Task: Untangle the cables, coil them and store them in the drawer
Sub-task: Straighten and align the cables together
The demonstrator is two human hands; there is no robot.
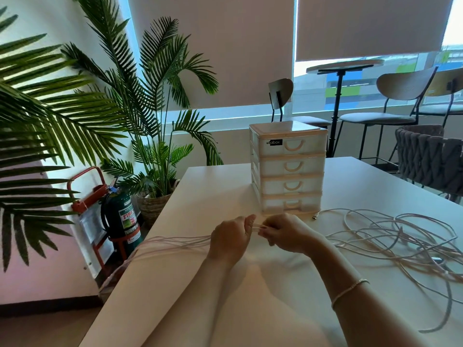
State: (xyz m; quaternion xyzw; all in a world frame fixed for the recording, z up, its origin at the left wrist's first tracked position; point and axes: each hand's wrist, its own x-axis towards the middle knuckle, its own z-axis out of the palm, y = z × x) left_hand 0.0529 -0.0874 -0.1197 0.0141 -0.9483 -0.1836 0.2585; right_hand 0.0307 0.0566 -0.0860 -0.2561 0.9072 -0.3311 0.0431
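Observation:
A white cable is gathered into long loops (175, 240) that stretch left from my hands and hang over the table's left edge. My left hand (231, 237) grips the bundle of strands. Right beside it, my right hand (283, 232) pinches the same strands, fingers curled. A loose tangle of white cable (400, 236) sprawls over the table to the right, with a plug end (315, 217) lying by the drawer unit. The white drawer unit (288, 166) with several shut drawers stands just behind my hands.
The white table (200, 284) runs from me to the far edge. On the floor to the left stand a fire extinguisher (120, 216) in a red stand and a potted palm (155, 146). Chairs (395, 101) and a woven basket chair (431, 156) stand behind right.

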